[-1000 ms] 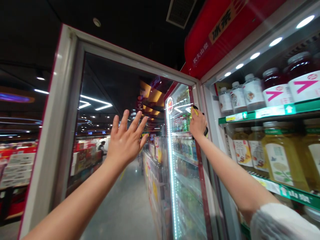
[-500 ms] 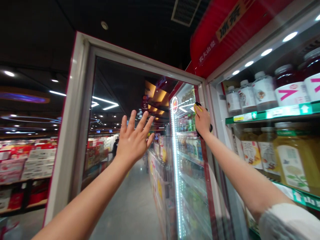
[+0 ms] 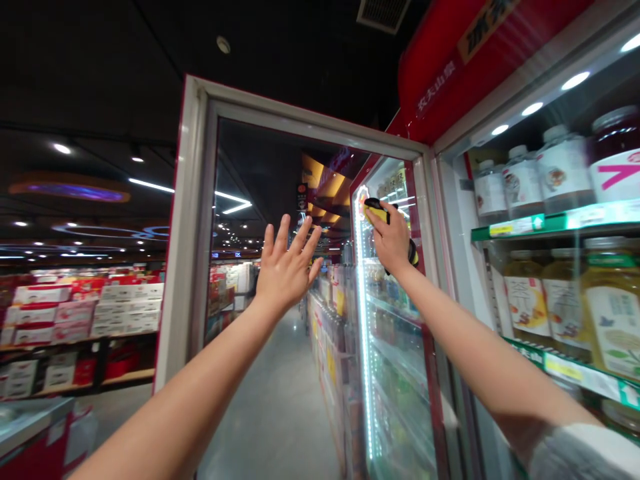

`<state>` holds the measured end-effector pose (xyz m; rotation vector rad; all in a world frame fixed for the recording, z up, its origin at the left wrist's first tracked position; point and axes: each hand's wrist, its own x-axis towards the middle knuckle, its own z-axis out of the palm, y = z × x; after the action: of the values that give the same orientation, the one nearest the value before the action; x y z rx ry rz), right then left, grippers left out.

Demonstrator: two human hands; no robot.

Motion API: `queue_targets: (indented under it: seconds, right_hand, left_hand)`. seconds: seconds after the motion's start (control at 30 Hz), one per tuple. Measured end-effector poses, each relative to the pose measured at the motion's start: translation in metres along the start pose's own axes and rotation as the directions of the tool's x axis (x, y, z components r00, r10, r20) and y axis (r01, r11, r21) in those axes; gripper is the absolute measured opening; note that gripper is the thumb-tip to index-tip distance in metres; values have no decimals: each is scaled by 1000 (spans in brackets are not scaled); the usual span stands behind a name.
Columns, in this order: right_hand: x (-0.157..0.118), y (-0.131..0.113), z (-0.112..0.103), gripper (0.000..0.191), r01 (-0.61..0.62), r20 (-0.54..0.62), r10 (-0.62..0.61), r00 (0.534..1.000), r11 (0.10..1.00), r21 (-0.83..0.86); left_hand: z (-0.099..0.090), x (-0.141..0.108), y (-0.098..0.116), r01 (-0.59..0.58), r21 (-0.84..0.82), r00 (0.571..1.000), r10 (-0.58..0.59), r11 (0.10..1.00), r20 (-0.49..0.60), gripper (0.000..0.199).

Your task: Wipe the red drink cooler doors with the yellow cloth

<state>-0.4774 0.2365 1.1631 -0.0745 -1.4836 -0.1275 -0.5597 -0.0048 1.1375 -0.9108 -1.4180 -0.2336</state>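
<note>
My left hand [image 3: 287, 267] is spread flat against the glass pane [image 3: 250, 167] of an open fridge door, fingers pointing up. Nothing is in it. To its right, near the hinge side, my right hand [image 3: 391, 237] presses a yellow-and-black cloth [image 3: 376, 212] against the same pane. Part of the cloth sticks out by the fingertips and a bit shows behind the wrist; the palm hides the rest. A pale metal door frame [image 3: 193, 200] surrounds the glass.
On the right stands the lit drinks fridge, with bottles of tea [image 3: 527, 293] on green-edged shelves [image 3: 530, 227]. Through the glass, an aisle floor [image 3: 270, 407] and another lit fridge show. Stacked boxes [image 3: 127, 310] fill shelving at left; a counter corner [image 3: 35, 423] is at lower left.
My right hand has slid left across the glass with the cloth, away from the hinge side. My left hand stays spread on the pane. The whole scene has shifted rightward in view.
</note>
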Motion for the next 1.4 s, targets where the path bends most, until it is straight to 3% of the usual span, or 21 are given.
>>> queue_targets:
  seconds: [0.07,0.2,0.3,0.37,0.43,0.53,0.63,0.73,0.8,0.87,0.93,1.0,1.13,1.23,1.3,1.4]
  right_hand:
    - [5,-17,6,48,-47,-14,47,999,999,-9]
    - [-25,-44,4,49,200,126,-210,970,976,89]
    - [-45,-34,-2,47,303,181,-331,926,939,162]
    - [-40,-24,0,46,233,147,-257,955,958,167]
    - [-24,-25,8,47,81,82,-93,992,986,145]
    - [-9,-51,22,47,-46,49,41,998,993,111]
    - [-23,-77,25,50,75,125,-90,988,990,123]
    - [-44,-73,18,51,230,192,-259,947,959,164]
    - [-44,-61,15,49,194,169,-218,961,970,149]
    - [-29,-54,18,49,61,105,-73,992,991,116]
    - [-11,-62,23,48,-49,55,44,998,994,96]
    - [-1,-82,29,46,-48,54,43,998,995,90]
    - [-24,-113,27,43,208,137,-228,964,967,151]
    - [-43,-106,19,44,346,173,-388,905,909,232]
    - [-37,-99,18,44,283,148,-323,935,929,238]
    - [-8,-108,25,44,74,75,-91,993,976,203]
  left_hand:
    - [3,0,-3,-1,-3,1000,1,1000,-4,65]
    - [10,-1,-9,6,-15,1000,-6,1000,-19,74]
    - [15,0,-13,11,-13,1000,-12,1000,-11,73]
    - [16,0,-15,13,-3,1000,-13,1000,12,72]
    - [15,2,-19,5,14,999,-6,1000,52,71]
    - [8,3,-28,-42,27,991,39,999,131,68]
    - [-6,0,-44,-139,2,970,136,990,201,62]
    - [-21,-13,-65,-208,13,953,199,978,227,54]
    - [-29,-23,-79,-224,37,950,210,974,230,52]
    - [-34,-32,-90,-240,43,949,225,970,222,52]
    - [-36,-37,-94,-250,43,951,237,967,200,52]
    - [-36,-40,-95,-252,38,954,241,967,176,52]
    - [-37,-43,-93,-247,7,959,244,969,145,51]
    - [-38,-46,-94,-205,-3,974,205,979,101,51]
    - [-39,-48,-94,-178,-2,982,177,984,68,51]
    - [-41,-49,-92,-184,13,982,183,983,47,52]
